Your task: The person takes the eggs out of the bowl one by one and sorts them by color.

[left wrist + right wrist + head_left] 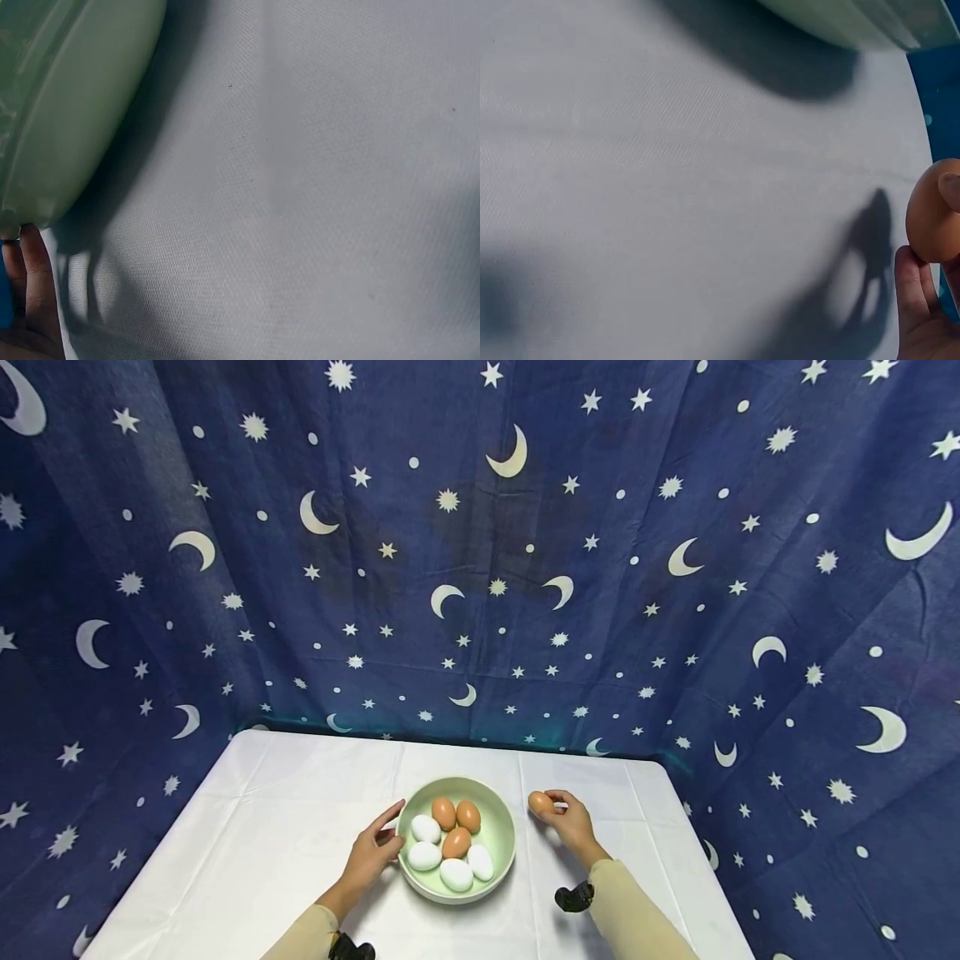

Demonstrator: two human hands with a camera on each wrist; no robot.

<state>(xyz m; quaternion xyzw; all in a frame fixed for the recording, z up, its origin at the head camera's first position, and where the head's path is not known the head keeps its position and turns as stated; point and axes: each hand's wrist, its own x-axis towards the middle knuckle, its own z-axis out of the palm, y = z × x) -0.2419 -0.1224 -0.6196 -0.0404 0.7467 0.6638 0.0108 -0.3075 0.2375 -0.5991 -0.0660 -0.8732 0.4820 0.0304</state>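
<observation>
A pale green bowl (502,827) stands on the white-covered table, with three brown eggs (456,842) and several white eggs (457,875) inside. At its left side, my left hand (369,852) touches the bowl with thumb and fingertips, the fingers fairly straight. The left wrist view shows those fingertips (34,255) against the outer wall of the bowl (90,97). Right of the bowl, my right hand (573,827) pinches another brown egg (540,802) between thumb and fingers. In the right wrist view this egg (934,214) is held above the cloth, apart from the bowl.
A white cloth (285,827) covers the table, whose far edge runs behind the bowl. Dark blue curtains (480,527) with moons and stars hang around the back and sides. Black wrist devices (575,897) sit by both sleeves.
</observation>
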